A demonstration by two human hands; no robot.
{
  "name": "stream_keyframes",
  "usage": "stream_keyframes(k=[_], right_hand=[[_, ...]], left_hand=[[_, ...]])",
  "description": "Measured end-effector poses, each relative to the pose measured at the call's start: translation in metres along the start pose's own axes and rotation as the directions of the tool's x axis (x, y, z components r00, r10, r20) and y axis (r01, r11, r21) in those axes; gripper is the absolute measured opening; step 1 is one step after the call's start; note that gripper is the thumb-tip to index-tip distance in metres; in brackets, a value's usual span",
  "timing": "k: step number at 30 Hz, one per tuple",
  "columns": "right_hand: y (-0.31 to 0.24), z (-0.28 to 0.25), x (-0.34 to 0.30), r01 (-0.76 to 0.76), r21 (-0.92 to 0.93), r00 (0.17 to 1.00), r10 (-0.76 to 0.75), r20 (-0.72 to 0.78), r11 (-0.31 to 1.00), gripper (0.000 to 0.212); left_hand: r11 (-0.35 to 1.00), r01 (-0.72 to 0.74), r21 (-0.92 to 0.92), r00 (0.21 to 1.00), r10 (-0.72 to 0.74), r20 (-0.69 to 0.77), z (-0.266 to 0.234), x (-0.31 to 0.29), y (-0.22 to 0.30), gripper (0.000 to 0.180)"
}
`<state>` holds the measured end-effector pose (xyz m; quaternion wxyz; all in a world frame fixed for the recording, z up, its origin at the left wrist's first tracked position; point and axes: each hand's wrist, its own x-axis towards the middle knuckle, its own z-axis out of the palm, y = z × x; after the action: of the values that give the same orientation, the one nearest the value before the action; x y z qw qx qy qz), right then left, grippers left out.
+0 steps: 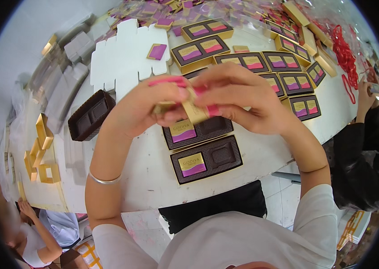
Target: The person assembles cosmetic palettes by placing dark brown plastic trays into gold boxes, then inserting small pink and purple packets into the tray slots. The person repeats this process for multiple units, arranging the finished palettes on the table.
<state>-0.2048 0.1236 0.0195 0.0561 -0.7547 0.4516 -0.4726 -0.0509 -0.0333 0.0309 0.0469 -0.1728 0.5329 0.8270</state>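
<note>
Above the nearest boxes, my left hand is closed round gold-and-pink wrapped squares, how many I cannot tell. My right hand meets it from the other side, fingers curled on a gold-and-pink wrapped square that is smeared by motion. Below them lies a gold-edged box with a dark brown tray; a gold-and-purple square fills its left compartment and the right one is bare. Just behind, a second box has the same filling, partly covered by my hands.
Filled two-compartment boxes stand in rows beyond my hands. White flat cartons lie at the back left, near a dark empty tray. Gold sleeves sit far left. Loose squares heap at the back; red ribbon and another person's hand are right.
</note>
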Motion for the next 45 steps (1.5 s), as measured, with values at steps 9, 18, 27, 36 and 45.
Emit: stream_keyframes(k=[9, 18, 27, 36, 45], right_hand=[[-0.033, -0.005, -0.016, -0.08, -0.398, 0.934, 0.209, 0.291, 0.914, 0.018], [-0.004, 0.011, -0.033, -0.34, -0.156, 0.906, 0.368, 0.211, 0.927, 0.019], [-0.003, 0.022, -0.029, -0.394, -0.257, 0.87, 0.448, 0.206, 0.882, 0.014], [-0.011, 0.02, -0.059, -0.195, -0.478, 0.969, 0.245, 0.044, 0.857, 0.032], [-0.018, 0.009, -0.042, -0.27, -0.448, 0.933, 0.347, 0.096, 0.852, 0.021]], left_hand=[[0.731, -0.019, 0.682, 0.999, -0.007, 0.035, 0.003, -0.001, 0.0, 0.026], [0.633, -0.039, 0.773, 0.998, -0.017, 0.065, 0.001, 0.004, -0.008, 0.023], [0.583, -0.129, 0.802, 0.992, 0.07, 0.109, -0.001, 0.006, -0.014, 0.036], [0.378, -0.154, 0.913, 0.986, 0.001, 0.166, 0.006, 0.0, -0.009, 0.041], [0.399, -0.182, 0.899, 0.981, 0.136, 0.139, 0.004, 0.0, -0.013, 0.038]])
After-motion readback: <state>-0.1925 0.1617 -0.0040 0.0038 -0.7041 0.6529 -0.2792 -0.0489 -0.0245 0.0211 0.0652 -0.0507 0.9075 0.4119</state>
